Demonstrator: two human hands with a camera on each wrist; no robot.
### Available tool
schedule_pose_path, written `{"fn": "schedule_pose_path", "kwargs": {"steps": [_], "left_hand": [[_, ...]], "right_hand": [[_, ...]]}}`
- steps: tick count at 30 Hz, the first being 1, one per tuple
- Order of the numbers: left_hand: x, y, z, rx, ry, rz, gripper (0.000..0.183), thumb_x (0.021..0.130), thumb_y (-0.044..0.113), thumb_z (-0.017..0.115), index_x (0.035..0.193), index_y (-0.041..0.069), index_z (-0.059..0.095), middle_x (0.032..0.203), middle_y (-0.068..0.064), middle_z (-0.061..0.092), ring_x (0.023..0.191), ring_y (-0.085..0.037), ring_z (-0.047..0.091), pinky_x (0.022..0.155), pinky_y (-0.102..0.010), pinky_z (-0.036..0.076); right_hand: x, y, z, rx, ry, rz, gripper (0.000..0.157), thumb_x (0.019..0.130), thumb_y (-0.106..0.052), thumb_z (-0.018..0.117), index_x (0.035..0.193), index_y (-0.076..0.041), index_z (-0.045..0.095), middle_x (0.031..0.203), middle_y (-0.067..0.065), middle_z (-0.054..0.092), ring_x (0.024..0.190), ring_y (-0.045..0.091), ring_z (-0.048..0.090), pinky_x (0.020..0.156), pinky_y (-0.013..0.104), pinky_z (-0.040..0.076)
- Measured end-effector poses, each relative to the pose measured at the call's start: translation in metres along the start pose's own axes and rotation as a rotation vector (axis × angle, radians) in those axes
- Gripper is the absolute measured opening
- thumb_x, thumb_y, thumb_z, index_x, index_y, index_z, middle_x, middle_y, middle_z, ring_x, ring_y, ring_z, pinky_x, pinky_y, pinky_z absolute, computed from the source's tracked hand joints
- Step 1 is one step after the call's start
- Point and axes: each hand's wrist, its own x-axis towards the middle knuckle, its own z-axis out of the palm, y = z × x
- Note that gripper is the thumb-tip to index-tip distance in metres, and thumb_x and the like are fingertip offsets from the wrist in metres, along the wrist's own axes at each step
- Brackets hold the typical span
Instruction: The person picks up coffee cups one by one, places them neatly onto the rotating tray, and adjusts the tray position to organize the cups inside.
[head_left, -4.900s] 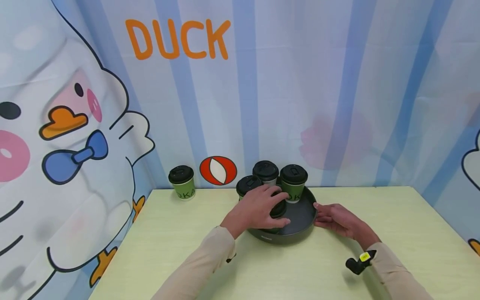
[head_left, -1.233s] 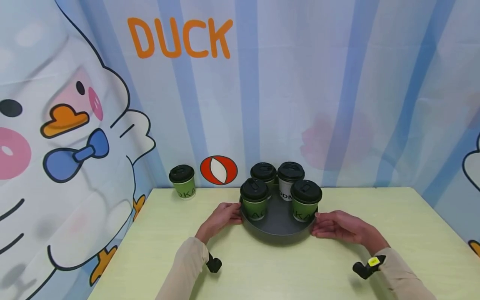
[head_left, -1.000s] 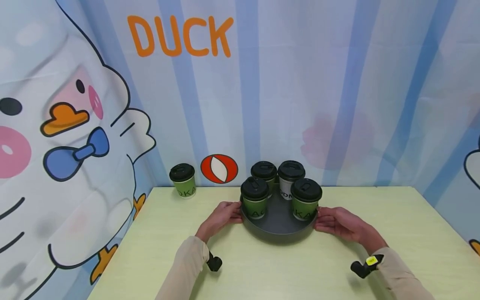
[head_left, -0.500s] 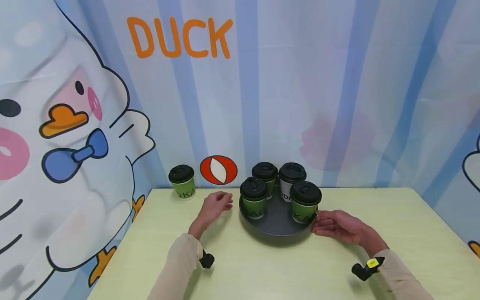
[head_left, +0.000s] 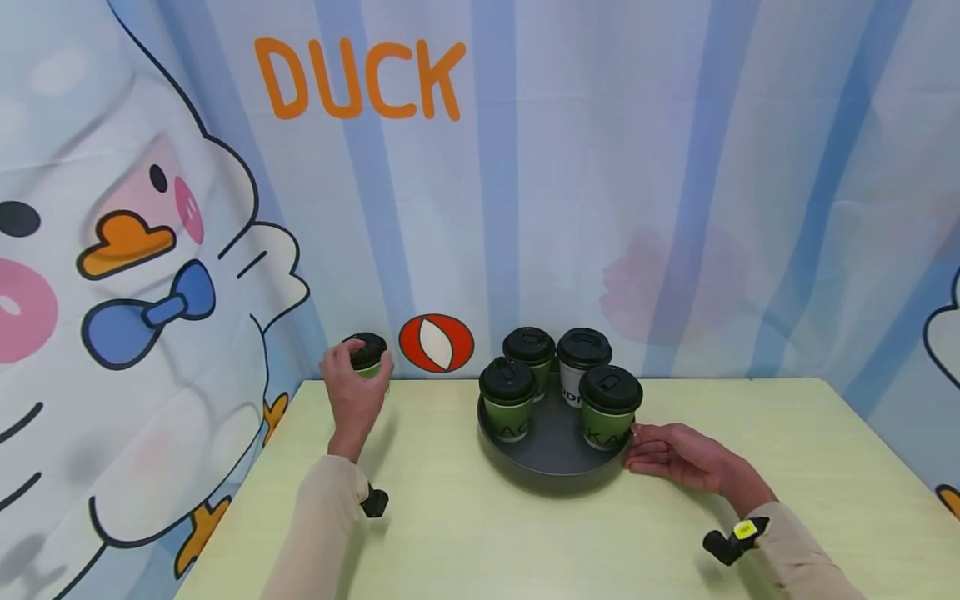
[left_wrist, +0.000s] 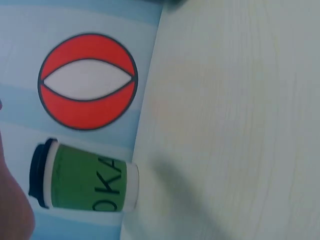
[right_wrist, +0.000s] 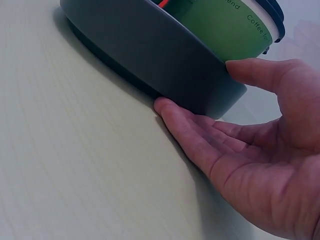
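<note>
At the table's back left stands a green paper coffee cup (head_left: 366,367) with a black lid, upright in the head view. My left hand (head_left: 352,400) is spread around its lid from the near side, thumb at the right, other fingers at the left. In the left wrist view the same cup (left_wrist: 90,177) shows its whole side, and firm contact cannot be made out. My right hand (head_left: 686,457) holds the right edge of a round dark grey pan (head_left: 555,462), thumb at the rim and fingers at its base, seen closely in the right wrist view.
Inside the pan stand several lidded coffee cups: a white one (head_left: 572,387) at the back right, and green ones, including one at the front right (head_left: 606,427) and one at the front left (head_left: 510,421). A printed curtain (head_left: 570,167) hangs behind the pale table (head_left: 487,542).
My left hand has let go of the pan's left side and moved left to the lone green cup. Earlier it was among the cups in the pan. My right hand stays at the pan.
</note>
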Motion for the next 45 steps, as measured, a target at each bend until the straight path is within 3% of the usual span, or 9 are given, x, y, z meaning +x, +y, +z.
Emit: {"fn": "schedule_pose_path", "kwargs": {"steps": [6, 13, 16, 22, 29, 40, 45], "left_hand": [[0.006, -0.024, -0.007, 0.065, 0.007, -0.189, 0.078, 0.079, 0.050, 0.072, 0.137, 0.010, 0.037, 0.139, -0.015, 0.032, 0.126, -0.029, 0.032, 0.104, -0.049, 0.034], [0.013, -0.040, -0.008, -0.001, -0.136, -0.362, 0.107, 0.074, 0.059, 0.073, 0.152, 0.019, 0.012, 0.154, -0.011, 0.014, 0.138, -0.028, 0.020, 0.111, -0.054, 0.024], [0.015, -0.041, -0.006, -0.028, -0.199, -0.398, 0.111, 0.074, 0.059, 0.074, 0.153, 0.020, 0.006, 0.156, -0.010, 0.010, 0.140, -0.030, 0.017, 0.111, -0.056, 0.022], [0.018, -0.045, 0.005, -0.026, -0.245, -0.423, 0.112, 0.075, 0.056, 0.074, 0.153, 0.016, 0.004, 0.156, -0.013, 0.011, 0.139, -0.034, 0.020, 0.110, -0.058, 0.024], [0.020, -0.048, 0.018, -0.053, -0.204, -0.453, 0.103, 0.077, 0.050, 0.075, 0.151, 0.013, 0.013, 0.149, -0.017, 0.026, 0.132, -0.034, 0.030, 0.107, -0.054, 0.032], [0.019, -0.041, 0.013, -0.001, -0.241, -0.401, 0.098, 0.074, 0.054, 0.073, 0.144, 0.004, 0.025, 0.139, -0.019, 0.031, 0.122, -0.033, 0.035, 0.098, -0.053, 0.042], [0.020, -0.025, 0.008, -0.036, -0.262, -0.329, 0.090, 0.075, 0.051, 0.072, 0.139, 0.001, 0.033, 0.132, -0.018, 0.040, 0.115, -0.032, 0.042, 0.094, -0.052, 0.044]], "right_hand": [[-0.001, 0.001, 0.000, -0.002, -0.002, 0.001, 0.039, 0.099, -0.023, 0.053, 0.119, 0.011, 0.055, 0.112, 0.022, 0.063, 0.110, 0.032, 0.061, 0.101, 0.041, 0.042], [-0.001, 0.000, 0.000, 0.001, -0.008, 0.002, 0.037, 0.099, -0.022, 0.051, 0.117, 0.009, 0.057, 0.112, 0.022, 0.064, 0.109, 0.032, 0.061, 0.101, 0.042, 0.042], [-0.001, 0.000, -0.001, 0.004, -0.006, -0.002, 0.035, 0.099, -0.022, 0.052, 0.116, 0.008, 0.058, 0.112, 0.023, 0.064, 0.109, 0.032, 0.061, 0.101, 0.042, 0.043], [-0.001, 0.001, -0.002, 0.008, 0.001, -0.001, 0.034, 0.099, -0.022, 0.052, 0.114, 0.007, 0.059, 0.112, 0.022, 0.064, 0.109, 0.032, 0.061, 0.101, 0.041, 0.043], [-0.001, 0.001, -0.001, 0.003, 0.017, -0.009, 0.036, 0.099, -0.023, 0.053, 0.115, 0.009, 0.058, 0.111, 0.022, 0.064, 0.108, 0.032, 0.061, 0.100, 0.041, 0.043], [-0.001, -0.001, -0.001, 0.004, 0.012, -0.013, 0.035, 0.099, -0.021, 0.052, 0.115, 0.009, 0.058, 0.111, 0.023, 0.064, 0.108, 0.032, 0.062, 0.100, 0.041, 0.044], [-0.001, 0.000, 0.000, -0.002, 0.016, -0.004, 0.038, 0.099, -0.023, 0.052, 0.117, 0.010, 0.057, 0.111, 0.023, 0.064, 0.108, 0.032, 0.062, 0.099, 0.040, 0.044]]}}
